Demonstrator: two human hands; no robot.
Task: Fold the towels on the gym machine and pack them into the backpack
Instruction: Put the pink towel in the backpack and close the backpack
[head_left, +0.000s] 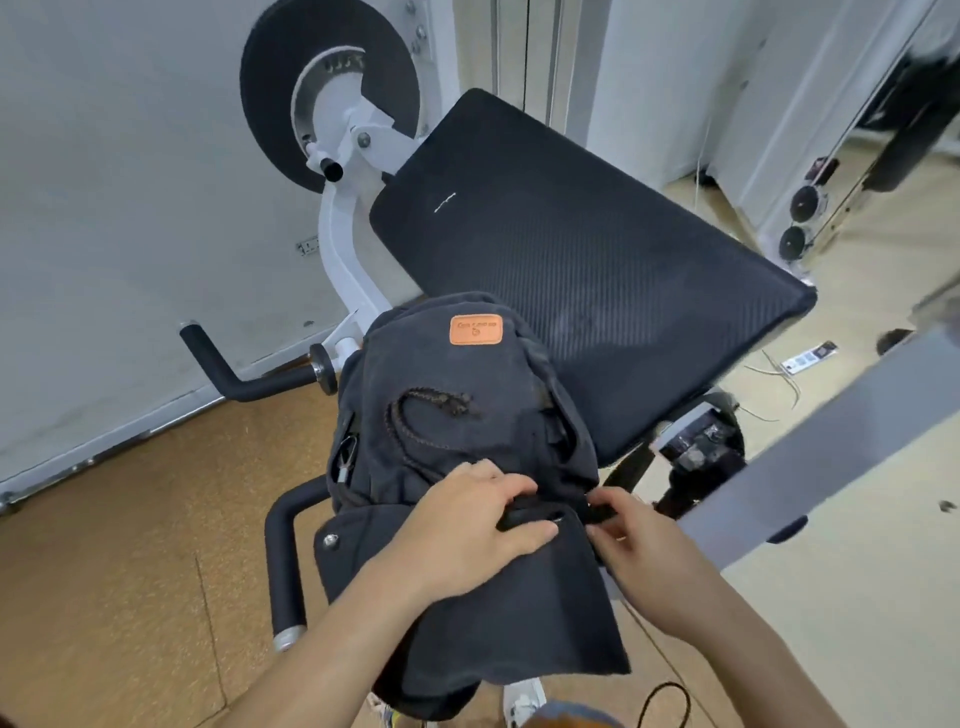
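Your backpack (457, 395) lies on the black pad (597, 270), its long axis 12 to 6 o'clock and its flap (519, 623) toward you. Your left hand (478, 525) curls its fingers (519, 491) round the strap (527, 519). Just at its 3 o'clock, your right hand (639, 535) pinches the buckle (605, 512). No towels show.

Gym; white machine frame (343, 244) with black weight plate (275, 88); padded bench (571, 260); foam-grip handles (283, 566).
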